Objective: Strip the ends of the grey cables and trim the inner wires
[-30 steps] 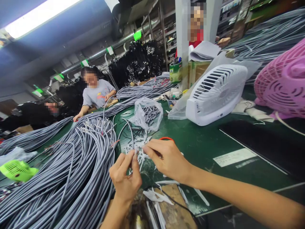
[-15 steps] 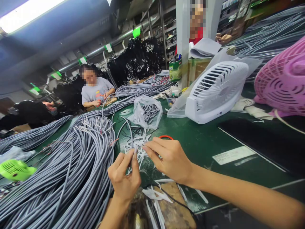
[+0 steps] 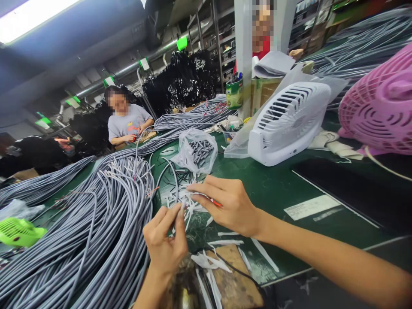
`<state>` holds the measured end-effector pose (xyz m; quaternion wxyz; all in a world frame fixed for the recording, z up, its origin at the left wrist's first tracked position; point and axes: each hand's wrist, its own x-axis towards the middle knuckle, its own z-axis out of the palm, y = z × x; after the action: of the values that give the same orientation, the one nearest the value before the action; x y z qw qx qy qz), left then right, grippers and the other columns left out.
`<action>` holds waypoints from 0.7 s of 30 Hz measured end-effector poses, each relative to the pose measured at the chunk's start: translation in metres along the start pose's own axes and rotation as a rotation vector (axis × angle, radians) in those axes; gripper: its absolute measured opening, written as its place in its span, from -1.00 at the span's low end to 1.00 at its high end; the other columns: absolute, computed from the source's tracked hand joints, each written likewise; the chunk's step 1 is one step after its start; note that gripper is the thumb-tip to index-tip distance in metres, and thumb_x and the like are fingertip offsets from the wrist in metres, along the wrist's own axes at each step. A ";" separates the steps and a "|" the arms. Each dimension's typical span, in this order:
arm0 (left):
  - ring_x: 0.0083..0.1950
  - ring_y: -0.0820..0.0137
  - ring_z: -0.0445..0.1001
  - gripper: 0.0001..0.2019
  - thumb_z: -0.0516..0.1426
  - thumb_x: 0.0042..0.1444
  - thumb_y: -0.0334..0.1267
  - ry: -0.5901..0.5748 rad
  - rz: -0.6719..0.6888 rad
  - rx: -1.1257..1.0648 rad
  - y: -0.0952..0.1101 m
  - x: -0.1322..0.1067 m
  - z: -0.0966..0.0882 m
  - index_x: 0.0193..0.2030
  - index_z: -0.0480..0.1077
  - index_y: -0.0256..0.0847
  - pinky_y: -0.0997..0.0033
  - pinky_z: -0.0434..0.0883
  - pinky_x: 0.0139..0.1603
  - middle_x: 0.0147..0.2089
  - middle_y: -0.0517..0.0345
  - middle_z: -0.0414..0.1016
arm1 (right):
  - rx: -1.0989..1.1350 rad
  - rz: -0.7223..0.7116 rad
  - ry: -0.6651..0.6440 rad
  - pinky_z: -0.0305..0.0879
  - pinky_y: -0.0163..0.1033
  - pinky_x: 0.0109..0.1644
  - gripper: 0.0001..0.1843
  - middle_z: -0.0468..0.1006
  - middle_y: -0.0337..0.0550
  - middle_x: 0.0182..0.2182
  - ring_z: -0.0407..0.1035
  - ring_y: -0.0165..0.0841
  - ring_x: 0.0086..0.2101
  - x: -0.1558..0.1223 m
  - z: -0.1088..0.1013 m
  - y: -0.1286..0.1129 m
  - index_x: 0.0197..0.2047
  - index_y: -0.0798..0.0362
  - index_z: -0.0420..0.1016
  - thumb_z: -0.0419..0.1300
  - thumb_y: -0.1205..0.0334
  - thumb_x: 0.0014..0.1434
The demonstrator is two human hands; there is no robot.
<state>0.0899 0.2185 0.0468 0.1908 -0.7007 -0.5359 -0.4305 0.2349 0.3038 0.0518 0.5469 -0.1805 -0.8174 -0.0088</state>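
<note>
My left hand [image 3: 167, 236] pinches the end of a grey cable [image 3: 176, 178] between thumb and forefinger. That cable curves up and away over the table. My right hand [image 3: 222, 201] is just to the right of the cable end, its thumb and fingers brought together. What lies between its fingertips is too small to make out. Behind the fingers, white strips [image 3: 193, 208] are scattered on the green tabletop. A small part of an orange-red thing [image 3: 216, 202] shows by the right fingers, mostly hidden.
A large bundle of grey cables [image 3: 106, 219] covers the left side. Beyond my hands sits a clear bag [image 3: 210, 165] of short dark pieces. A white fan [image 3: 289, 124] and a pink fan [image 3: 376, 111] stand on the right. A co-worker [image 3: 128, 122] sits across the table.
My right hand has lifted slightly away from the cable end, and now covers most of the orange-red thing. My left hand keeps its pinch. The view has shifted a little.
</note>
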 end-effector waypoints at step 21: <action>-0.60 0.56 0.24 -0.86 0.07 0.11 -0.40 -0.142 -0.065 -0.049 -0.008 0.003 -0.011 -0.32 0.47 -0.27 0.57 0.18 -0.59 -0.59 0.24 0.28 | -0.092 -0.324 0.011 0.03 -0.36 -0.51 -0.70 0.34 -0.27 -0.61 0.16 -0.51 -0.59 0.003 -0.004 0.010 -0.33 0.13 0.48 -0.07 0.45 0.21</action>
<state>0.0779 0.2151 0.0540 0.1212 -0.7163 -0.5597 -0.3988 0.2405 0.3132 0.0537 0.5338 -0.0710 -0.8317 -0.1354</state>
